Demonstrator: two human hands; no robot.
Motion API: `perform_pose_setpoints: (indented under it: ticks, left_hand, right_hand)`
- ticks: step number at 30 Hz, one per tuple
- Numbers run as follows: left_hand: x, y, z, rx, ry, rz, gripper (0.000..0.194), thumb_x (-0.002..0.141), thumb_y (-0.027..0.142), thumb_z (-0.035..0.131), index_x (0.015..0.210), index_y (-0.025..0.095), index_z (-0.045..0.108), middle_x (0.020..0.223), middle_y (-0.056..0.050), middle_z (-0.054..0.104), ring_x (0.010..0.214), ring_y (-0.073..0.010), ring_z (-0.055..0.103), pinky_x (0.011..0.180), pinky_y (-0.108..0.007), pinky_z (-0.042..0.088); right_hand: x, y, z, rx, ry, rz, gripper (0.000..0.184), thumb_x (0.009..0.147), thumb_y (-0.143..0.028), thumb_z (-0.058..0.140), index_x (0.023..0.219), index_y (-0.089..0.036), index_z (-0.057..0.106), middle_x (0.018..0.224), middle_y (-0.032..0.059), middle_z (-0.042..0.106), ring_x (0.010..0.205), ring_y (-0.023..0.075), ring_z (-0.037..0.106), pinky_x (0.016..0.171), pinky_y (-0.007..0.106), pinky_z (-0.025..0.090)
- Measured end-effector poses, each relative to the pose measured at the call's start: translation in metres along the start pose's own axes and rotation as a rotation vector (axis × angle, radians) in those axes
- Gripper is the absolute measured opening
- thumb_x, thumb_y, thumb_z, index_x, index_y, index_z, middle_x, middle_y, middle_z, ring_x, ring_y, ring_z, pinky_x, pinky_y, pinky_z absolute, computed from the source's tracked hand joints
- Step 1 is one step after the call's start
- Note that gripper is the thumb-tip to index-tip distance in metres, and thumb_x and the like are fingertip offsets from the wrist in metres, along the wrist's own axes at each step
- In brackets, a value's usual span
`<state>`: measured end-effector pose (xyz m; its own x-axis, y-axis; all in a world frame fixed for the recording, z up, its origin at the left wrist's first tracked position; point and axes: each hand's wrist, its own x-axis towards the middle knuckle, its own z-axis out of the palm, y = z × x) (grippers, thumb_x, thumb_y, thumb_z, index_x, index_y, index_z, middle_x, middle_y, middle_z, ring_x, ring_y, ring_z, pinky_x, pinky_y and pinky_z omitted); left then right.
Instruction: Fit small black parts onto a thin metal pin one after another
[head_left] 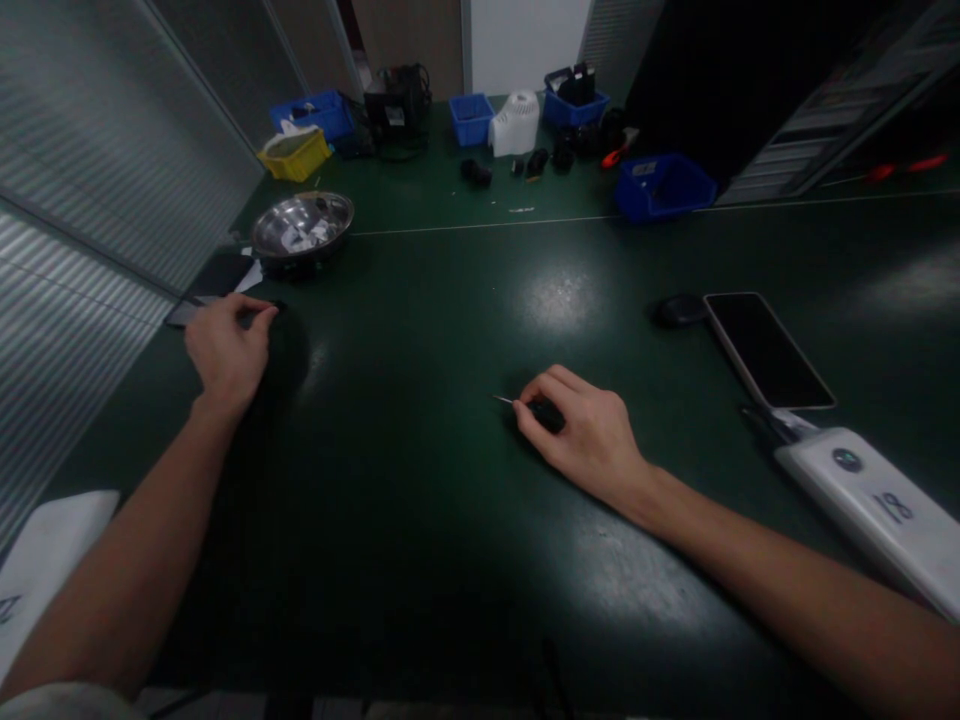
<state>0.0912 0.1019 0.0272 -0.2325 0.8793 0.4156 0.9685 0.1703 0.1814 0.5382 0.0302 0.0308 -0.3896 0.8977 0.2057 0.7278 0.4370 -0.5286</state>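
Observation:
My left hand [229, 345] is out at the left side of the green table, thumb and fingertips pinched on a small black piece [279, 306] too dark to make out. Just beyond it stands a shiny metal bowl [341, 215] with white scraps inside. Over the middle of the table, my right hand [581, 425] is closed around a small screwdriver [546, 414]. Its thin metal tip points left and its dark handle is partly hidden by the fingers.
At the right lie a black computer mouse [679, 311], a phone [769, 350] and a white power bank [870, 490]. Another white device [56, 540] is under my left forearm. Along the back are blue bins [664, 190], a yellow bin [296, 158] and a white housing [516, 125].

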Motion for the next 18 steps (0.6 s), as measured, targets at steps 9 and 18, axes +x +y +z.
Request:
perform_pose_setpoints:
  ticks: [9, 18]
  left_hand:
    - [-0.078, 0.164, -0.029, -0.655, -0.256, 0.602, 0.012, 0.095, 0.025, 0.066, 0.104, 0.019, 0.070, 0.108, -0.005, 0.072, 0.100, -0.0185, 0.065, 0.087, -0.033, 0.053]
    - [-0.118, 0.181, -0.010, -0.764, -0.459, 0.715, 0.010, 0.097, 0.020, 0.062, 0.105, 0.020, 0.069, 0.105, -0.005, 0.071, 0.099, -0.0180, 0.064, 0.088, -0.034, 0.054]
  right_hand:
    - [0.001, 0.000, 0.000, -0.028, -0.004, 0.020, 0.020, 0.097, -0.036, 0.054, 0.091, -0.020, 0.065, 0.093, 0.0020, 0.066, 0.071, 0.0132, 0.058, 0.061, 0.027, 0.038]
    - [-0.001, 0.001, 0.000, 0.079, -0.040, -0.060, 0.019, 0.097, -0.035, 0.054, 0.093, -0.020, 0.065, 0.091, 0.0026, 0.066, 0.072, 0.0134, 0.058, 0.065, 0.027, 0.043]
